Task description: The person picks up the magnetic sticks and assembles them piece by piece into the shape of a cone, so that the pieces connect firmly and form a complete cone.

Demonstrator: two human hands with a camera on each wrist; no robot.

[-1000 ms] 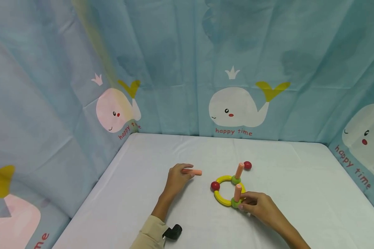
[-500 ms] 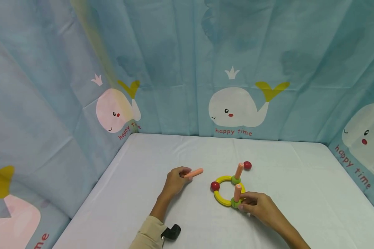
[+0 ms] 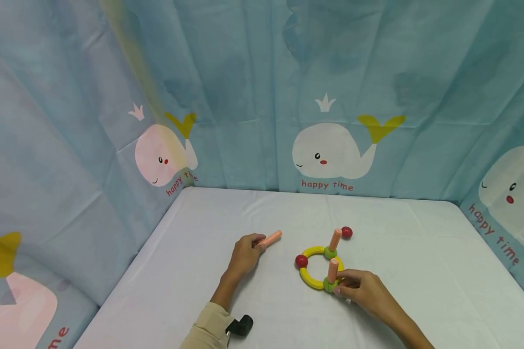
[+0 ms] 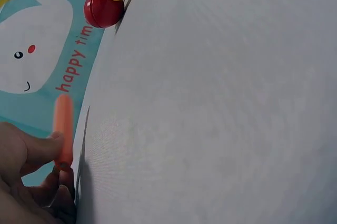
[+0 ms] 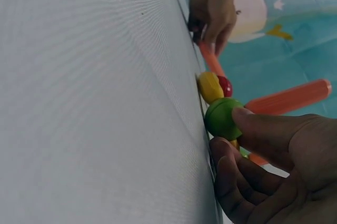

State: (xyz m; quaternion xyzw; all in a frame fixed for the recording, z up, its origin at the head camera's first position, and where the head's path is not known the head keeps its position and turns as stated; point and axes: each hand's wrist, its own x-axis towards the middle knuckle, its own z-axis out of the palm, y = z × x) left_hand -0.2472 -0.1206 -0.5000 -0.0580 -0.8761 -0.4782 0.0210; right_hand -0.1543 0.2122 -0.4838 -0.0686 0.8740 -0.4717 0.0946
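Note:
My left hand pinches a loose orange stick by one end, its other end pointing away to the upper right in the head view. My right hand pinches a green ball at the near side of a yellow ring lying on the table. From that ball an orange stick stands up. A second upright orange stick rises from another green ball at the ring's far side. A red ball sits on the ring's left. The ring's right side is partly hidden by my right hand.
A separate red ball lies on the white table behind the ring. A blue curtain printed with whales closes in the back and sides. A black device sits at the left sleeve.
The stick in my left hand has swung from nearly level to slanting up and away, with the fingers shifting along it. My right hand and the ring have stayed put.

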